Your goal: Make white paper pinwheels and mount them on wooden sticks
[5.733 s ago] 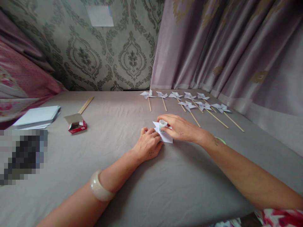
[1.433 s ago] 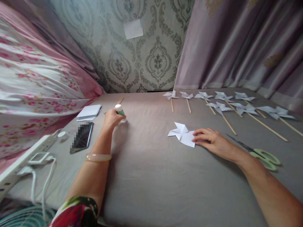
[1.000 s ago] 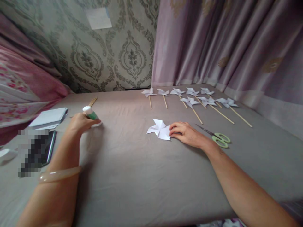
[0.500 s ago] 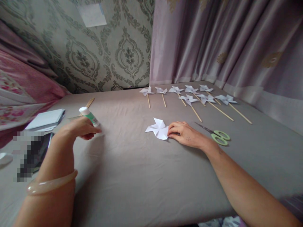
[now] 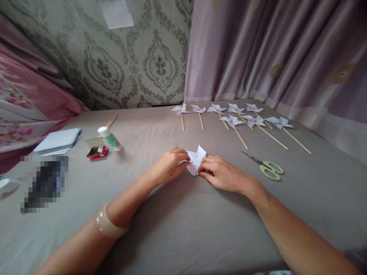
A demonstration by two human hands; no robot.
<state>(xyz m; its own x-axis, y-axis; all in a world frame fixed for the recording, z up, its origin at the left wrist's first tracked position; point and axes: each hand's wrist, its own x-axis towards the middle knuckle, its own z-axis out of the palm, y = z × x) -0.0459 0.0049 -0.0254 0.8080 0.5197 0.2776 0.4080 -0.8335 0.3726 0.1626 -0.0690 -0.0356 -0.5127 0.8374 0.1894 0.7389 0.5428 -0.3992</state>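
A white paper pinwheel (image 5: 196,160) with folded blades lies on the grey cloth in front of me, without a stick. My left hand (image 5: 172,164) pinches its left blade. At its right side the fingers of my right hand (image 5: 219,171) are closed on the paper, hiding part of that blade. A white and green glue stick (image 5: 109,138) stands tilted to the left of my hands. Beside it is an open small red box (image 5: 97,152) with small dark items inside. Green-handled scissors (image 5: 268,168) lie to the right of my right hand.
Several finished pinwheels on sticks (image 5: 232,121) lie in rows at the back right. Thin wooden sticks (image 5: 111,121) and a stack of white paper (image 5: 59,140) are at the back left. A blurred dark phone (image 5: 47,183) and a white cap-like object (image 5: 8,187) lie at the left.
My left hand has put down the glue stick by the red box and come back to the pinwheel's left blade. My right hand has stayed on the paper since the glue stick left it.
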